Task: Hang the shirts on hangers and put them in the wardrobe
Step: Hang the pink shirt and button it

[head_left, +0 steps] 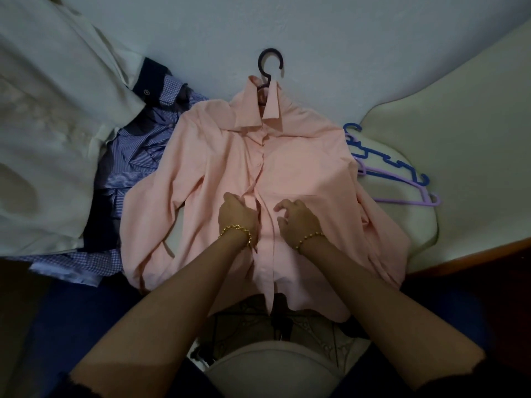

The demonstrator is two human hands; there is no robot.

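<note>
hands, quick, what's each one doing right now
Left hand: fingers pinch the pink shirt at its front edge.
Right hand: open, fingers loosely curled, holding nothing.

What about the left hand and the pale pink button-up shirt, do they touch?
Touching. The head view shows the left hand pinching the pale pink button-up shirt along its button strip.

Pink shirt, dark hanger

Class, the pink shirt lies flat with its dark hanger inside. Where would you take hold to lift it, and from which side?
Grip the dark hanger's hook at its neck, coming from above the collar. It alone sticks clear of the pink shirt; pulling loose cloth would probably drag the shirt off.
</note>
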